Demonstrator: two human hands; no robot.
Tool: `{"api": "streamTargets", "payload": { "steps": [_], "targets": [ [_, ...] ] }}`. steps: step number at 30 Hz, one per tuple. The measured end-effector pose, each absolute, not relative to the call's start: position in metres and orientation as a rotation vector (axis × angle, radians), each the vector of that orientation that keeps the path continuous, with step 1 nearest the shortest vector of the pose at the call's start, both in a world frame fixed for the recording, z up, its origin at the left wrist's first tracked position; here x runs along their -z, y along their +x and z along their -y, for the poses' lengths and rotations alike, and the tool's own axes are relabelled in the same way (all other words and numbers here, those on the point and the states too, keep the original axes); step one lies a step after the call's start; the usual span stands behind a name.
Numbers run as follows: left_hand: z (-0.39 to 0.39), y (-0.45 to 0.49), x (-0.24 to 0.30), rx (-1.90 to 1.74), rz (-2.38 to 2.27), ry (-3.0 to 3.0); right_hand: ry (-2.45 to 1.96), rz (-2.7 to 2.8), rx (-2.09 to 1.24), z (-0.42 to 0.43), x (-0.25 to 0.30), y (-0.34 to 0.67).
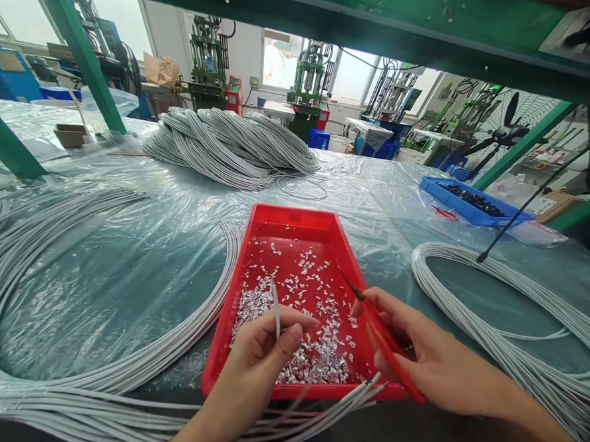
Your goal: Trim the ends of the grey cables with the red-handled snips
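My left hand [266, 356] pinches a thin grey-white cable [276, 309] whose cut end points up over a red tray [294, 214]. Red-handled scissors or snips [387, 342] are in my right hand [418, 353], their dark narrow tip pointing up and left, apart from the cable. Small shiny silver foil scraps [323, 352] lie scattered across the tray floor, thickest toward the near and left sides. Loose cable ends [360, 396] cross the tray's near edge below my hands.
Looped grey cables [182, 344] lie at left, and another coil [460, 304] at right. A large cable heap [230, 145] sits behind the tray. A blue bin [468, 200] holds small black parts. A green frame beam [362, 17] crosses overhead; a fan [509, 128] stands at right.
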State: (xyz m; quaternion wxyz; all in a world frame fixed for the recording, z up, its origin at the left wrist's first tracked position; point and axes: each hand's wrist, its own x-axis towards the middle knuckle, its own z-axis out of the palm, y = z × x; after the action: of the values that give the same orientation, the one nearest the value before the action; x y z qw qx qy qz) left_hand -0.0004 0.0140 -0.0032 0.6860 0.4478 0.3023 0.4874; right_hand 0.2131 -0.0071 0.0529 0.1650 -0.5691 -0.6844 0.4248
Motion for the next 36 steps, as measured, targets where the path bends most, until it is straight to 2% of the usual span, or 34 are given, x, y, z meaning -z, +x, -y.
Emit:
{"api": "streamTargets", "payload": {
  "steps": [4,8,16,36],
  "targets": [
    [-0.009,0.003,-0.005,-0.947,-0.556,0.742,-1.621,1.801,-1.275,0.012,-0.054,0.219],
    [-0.007,0.005,-0.009,-0.986,-0.576,0.617,-1.732,1.883,-1.296,0.021,-0.056,0.220],
    [-0.006,0.004,-0.003,-1.142,-0.744,1.009,-2.032,2.190,-1.299,0.035,-0.074,0.203],
    [-0.005,0.001,0.002,-1.163,-0.767,1.176,-1.933,2.321,-1.263,0.038,-0.078,0.195]
  ]
}}
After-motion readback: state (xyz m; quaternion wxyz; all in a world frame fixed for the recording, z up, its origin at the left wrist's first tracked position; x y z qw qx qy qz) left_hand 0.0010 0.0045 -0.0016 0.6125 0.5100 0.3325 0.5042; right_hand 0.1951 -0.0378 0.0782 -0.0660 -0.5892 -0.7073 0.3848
